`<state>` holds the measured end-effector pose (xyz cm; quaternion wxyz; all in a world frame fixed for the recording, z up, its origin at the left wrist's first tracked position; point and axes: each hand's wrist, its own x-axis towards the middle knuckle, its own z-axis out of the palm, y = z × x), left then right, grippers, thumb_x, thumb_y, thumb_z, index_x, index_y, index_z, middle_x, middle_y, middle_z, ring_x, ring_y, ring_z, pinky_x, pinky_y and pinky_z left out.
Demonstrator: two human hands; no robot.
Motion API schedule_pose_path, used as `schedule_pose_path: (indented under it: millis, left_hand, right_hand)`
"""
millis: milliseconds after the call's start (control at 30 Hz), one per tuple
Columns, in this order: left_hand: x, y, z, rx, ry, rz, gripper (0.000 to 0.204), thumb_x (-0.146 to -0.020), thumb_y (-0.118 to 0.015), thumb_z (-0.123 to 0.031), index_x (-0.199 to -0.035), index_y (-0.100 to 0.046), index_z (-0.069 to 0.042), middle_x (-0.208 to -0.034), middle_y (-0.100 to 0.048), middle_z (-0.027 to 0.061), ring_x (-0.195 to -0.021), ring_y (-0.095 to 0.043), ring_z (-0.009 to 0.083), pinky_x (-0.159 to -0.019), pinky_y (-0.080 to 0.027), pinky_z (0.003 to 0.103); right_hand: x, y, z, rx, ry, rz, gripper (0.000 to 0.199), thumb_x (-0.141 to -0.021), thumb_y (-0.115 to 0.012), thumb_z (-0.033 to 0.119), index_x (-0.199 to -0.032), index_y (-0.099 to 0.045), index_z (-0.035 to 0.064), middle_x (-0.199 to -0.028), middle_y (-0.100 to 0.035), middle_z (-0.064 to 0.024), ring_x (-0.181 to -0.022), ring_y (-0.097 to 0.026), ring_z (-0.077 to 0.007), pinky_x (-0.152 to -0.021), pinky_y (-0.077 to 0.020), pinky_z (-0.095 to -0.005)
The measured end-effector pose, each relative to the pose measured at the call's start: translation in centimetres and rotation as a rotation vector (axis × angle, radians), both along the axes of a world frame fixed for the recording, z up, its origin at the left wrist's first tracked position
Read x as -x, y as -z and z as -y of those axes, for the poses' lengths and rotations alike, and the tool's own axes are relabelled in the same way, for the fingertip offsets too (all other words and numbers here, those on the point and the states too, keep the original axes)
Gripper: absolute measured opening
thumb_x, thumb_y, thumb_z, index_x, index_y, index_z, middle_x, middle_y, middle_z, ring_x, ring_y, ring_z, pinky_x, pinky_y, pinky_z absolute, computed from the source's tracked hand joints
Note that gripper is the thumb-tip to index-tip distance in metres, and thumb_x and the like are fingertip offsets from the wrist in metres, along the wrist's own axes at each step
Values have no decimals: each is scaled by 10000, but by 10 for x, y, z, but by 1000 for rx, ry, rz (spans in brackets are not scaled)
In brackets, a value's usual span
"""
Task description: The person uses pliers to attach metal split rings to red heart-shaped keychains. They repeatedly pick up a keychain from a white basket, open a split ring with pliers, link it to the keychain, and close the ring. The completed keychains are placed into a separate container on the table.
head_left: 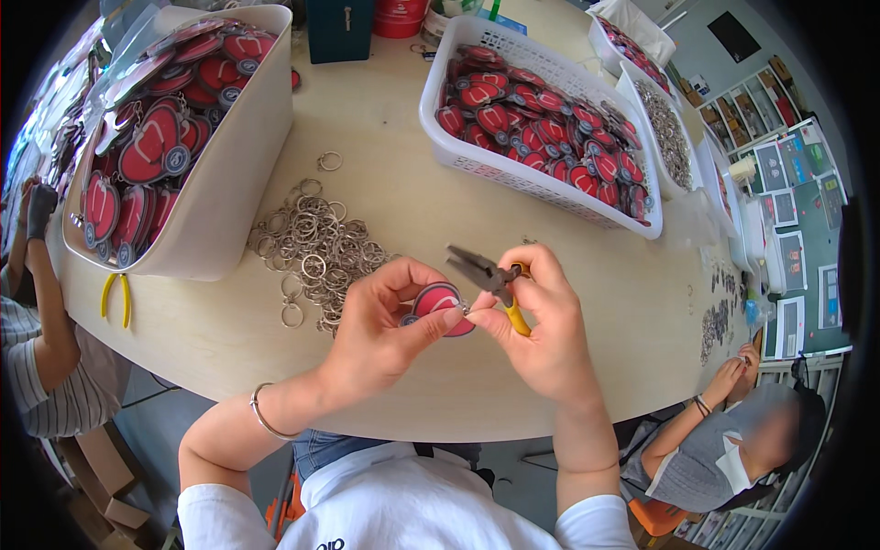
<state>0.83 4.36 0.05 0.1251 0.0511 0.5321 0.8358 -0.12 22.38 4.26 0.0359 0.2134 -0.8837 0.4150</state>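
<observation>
My left hand pinches a small red round keychain tag between thumb and fingers, just above the wooden table's near edge. My right hand grips pliers with yellow handles; their dark jaws point up and left, above the tag. The fingertips of my right hand touch the tag's right side. A heap of silver key rings lies on the table just left of my left hand.
A white bin of red tags stands at the left, a white basket of more tags at the back right. Yellow-handled pliers lie at the table's left edge. Other people sit at the left and lower right.
</observation>
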Motion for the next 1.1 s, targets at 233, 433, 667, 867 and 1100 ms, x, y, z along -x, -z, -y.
schedule_pose_path:
  millis: [233, 433, 667, 867, 1100]
  left_hand:
    - [-3, 0, 0, 82, -55, -79, 156, -857, -674, -22, -958, -560, 10, -857, -610, 35, -789, -568, 68, -694, -490, 228]
    - [-2, 4, 1, 248, -69, -212, 126, -814, -713, -6, -892, -614, -10, -848, -605, 32, -746, -571, 85, -680, -484, 224]
    - [1, 2, 1, 582, -200, -623, 228, -667, -738, 62, -852, -626, -10, -830, -617, 78, -662, -561, 186, -584, -492, 300]
    - [3, 9, 0, 856, -368, -1032, 306, -583, -719, 59, -868, -616, 16, -829, -636, 112, -680, -571, 264, -579, -492, 343]
    - [3, 6, 4, 880, -431, -906, 256, -629, -719, 56, -866, -631, 13, -795, -632, 123, -661, -566, 271, -582, -486, 344]
  right_hand:
    - [-4, 2, 4, -18, 32, 14, 192, -804, -723, 108, -832, -602, -38, -992, -508, -118, -888, -539, -271, -761, -457, -352]
    - [4, -7, -1, 94, -2, 338, 154, -840, -685, 102, -858, -599, -24, -980, -520, -92, -872, -554, -225, -785, -458, -324]
    - [-1, 2, 3, 112, 43, 288, 128, -847, -669, 78, -862, -597, -27, -1005, -527, -106, -872, -577, -236, -756, -480, -332]
    - [-11, 10, 9, -42, 90, -62, 111, -823, -689, 46, -857, -598, -7, -1007, -506, -111, -851, -556, -244, -727, -464, -346]
    - [-16, 35, 39, 306, 269, -22, 82, -827, -678, 25, -844, -602, 1, -1011, -500, -116, -804, -556, -222, -687, -454, -317]
